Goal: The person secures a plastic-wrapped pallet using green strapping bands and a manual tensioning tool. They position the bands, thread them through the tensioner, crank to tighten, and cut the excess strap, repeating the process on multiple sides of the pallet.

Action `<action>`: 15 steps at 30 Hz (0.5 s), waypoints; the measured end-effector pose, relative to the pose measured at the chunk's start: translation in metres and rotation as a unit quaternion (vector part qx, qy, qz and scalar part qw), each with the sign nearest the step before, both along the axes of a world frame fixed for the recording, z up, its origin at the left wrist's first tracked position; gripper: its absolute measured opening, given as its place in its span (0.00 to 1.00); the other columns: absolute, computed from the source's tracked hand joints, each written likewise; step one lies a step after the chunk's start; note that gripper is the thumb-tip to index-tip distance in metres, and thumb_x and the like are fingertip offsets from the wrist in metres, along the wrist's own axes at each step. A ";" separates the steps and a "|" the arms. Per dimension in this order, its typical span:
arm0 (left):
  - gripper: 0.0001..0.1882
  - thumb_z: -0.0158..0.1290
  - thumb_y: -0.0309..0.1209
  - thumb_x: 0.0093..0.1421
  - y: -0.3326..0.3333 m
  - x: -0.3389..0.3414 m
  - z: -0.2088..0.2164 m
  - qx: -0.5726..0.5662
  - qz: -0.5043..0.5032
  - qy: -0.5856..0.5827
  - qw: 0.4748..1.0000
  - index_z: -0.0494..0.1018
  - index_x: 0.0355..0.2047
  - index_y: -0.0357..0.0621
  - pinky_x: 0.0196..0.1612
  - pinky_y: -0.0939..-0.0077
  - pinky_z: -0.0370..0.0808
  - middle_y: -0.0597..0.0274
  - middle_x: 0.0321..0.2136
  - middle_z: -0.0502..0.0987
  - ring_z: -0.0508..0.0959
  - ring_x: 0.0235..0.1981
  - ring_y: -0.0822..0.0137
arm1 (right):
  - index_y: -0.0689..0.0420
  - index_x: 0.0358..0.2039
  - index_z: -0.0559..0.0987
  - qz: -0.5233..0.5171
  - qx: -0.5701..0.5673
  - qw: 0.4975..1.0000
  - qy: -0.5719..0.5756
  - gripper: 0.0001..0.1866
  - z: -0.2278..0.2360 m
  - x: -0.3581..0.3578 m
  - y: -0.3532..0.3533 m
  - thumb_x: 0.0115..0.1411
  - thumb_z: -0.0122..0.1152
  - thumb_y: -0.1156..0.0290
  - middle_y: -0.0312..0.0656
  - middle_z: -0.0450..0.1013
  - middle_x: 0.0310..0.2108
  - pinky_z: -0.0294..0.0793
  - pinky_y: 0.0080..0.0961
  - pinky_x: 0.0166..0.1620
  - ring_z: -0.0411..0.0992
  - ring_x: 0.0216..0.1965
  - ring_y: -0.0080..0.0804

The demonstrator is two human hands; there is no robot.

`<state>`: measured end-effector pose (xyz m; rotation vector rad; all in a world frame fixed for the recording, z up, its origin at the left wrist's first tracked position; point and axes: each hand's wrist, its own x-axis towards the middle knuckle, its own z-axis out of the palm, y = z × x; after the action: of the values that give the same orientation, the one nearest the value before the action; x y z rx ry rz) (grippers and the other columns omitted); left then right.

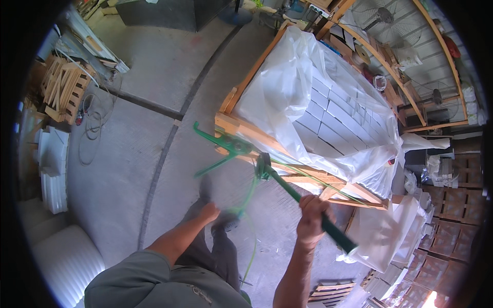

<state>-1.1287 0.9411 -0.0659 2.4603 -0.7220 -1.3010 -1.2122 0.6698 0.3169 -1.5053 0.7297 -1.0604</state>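
Observation:
My right hand (312, 219) is wrapped round the long dark green handle of a strapping tensioner (237, 146). The tool's head, with two green arms, rests against the lower edge of a wooden crate (226, 123). A green strap (328, 183) runs along the crate's near side to the tool. From there the strap's loose tail (251, 197) hangs toward the floor by my legs. My left hand (209, 211) is closed in front of my knees, close to the tail; a blurred green patch lies beside it, and what the fingers hold is hidden.
White plastic sheeting (287, 77) partly covers stacked white boxes (328, 115) in the crate. A second covered load (382, 231) stands at the right, a slatted pallet (331, 292) below it. At the left are wooden pieces (64, 87), a coiled hose (92, 123) and a white roll (67, 262).

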 end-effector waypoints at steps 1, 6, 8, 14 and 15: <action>0.19 0.50 0.42 0.57 0.010 0.005 0.005 -0.016 -0.009 -0.013 1.000 0.72 0.35 0.34 0.39 0.52 0.74 0.40 0.36 0.77 0.77 0.37 0.41 | 0.55 0.17 0.59 -0.018 -0.033 0.997 0.065 0.14 -0.001 -0.007 0.014 0.55 0.49 0.82 0.34 0.57 0.13 0.60 0.27 0.25 0.57 0.18 0.25; 0.16 0.51 0.41 0.57 0.031 0.010 0.035 -0.109 -0.117 -0.051 0.986 0.75 0.27 0.39 0.35 0.53 0.74 0.47 0.29 0.78 0.78 0.31 0.44 | 0.57 0.18 0.60 -0.046 -0.041 0.996 0.060 0.13 0.033 -0.047 0.035 0.51 0.51 0.84 0.36 0.61 0.14 0.58 0.23 0.24 0.59 0.18 0.24; 0.15 0.51 0.41 0.57 0.029 -0.006 0.056 -0.209 -0.241 -0.096 0.943 0.75 0.24 0.41 0.34 0.55 0.74 0.49 0.25 0.78 0.78 0.29 0.45 | 0.57 0.18 0.60 -0.061 -0.064 0.994 0.067 0.11 0.060 -0.064 0.036 0.53 0.50 0.79 0.37 0.61 0.13 0.56 0.22 0.22 0.58 0.17 0.22; 0.22 0.55 0.49 0.58 -0.023 -0.107 0.129 -0.357 -0.345 0.207 0.843 0.72 0.31 0.38 0.30 0.60 0.70 0.47 0.25 0.74 0.76 0.27 0.51 | 0.54 0.19 0.58 -0.126 0.025 0.990 -0.051 0.15 0.173 -0.119 0.058 0.54 0.55 0.70 0.33 0.57 0.11 0.47 0.20 0.17 0.52 0.13 0.17; 0.25 0.55 0.50 0.57 -0.026 -0.126 0.146 -0.295 -0.309 0.286 0.858 0.71 0.36 0.37 0.34 0.61 0.70 0.47 0.29 0.75 0.76 0.32 0.54 | 0.53 0.19 0.57 -0.133 0.044 0.987 -0.072 0.17 0.195 -0.130 0.061 0.56 0.55 0.70 0.30 0.53 0.11 0.45 0.20 0.16 0.48 0.12 0.17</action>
<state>-1.2549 0.9155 0.0806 1.2855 -1.5154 -1.5817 -1.3421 0.7308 0.5114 -1.2646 0.8798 -1.3067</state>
